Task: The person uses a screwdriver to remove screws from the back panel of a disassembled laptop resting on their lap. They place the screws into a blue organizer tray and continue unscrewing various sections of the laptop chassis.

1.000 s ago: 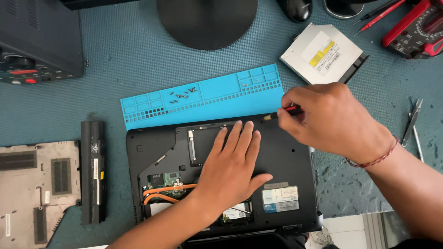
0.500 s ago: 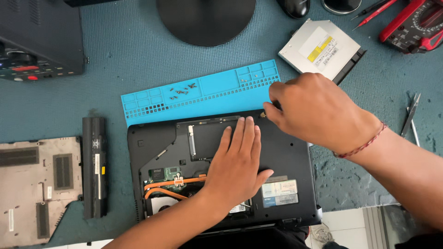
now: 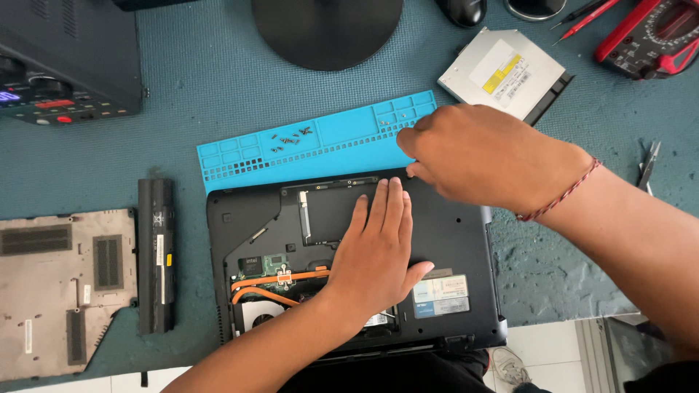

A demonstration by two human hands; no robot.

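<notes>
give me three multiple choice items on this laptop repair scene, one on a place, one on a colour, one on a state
1. Where does the battery lie?
A. left of the laptop
B. on the screw tray
C. on the optical drive

2. What colour is the screw tray?
A. red
B. blue
C. white

3. How is the left hand?
A. clenched in a fist
B. lifted off the table
C. flat on the laptop, fingers together

Answers:
1 A, the black bar rests between the laptop and the detached bottom cover.
2 B, it is bright blue.
3 C, the palm presses on the opened underside while the right hand reaches over the tray's end.
</notes>
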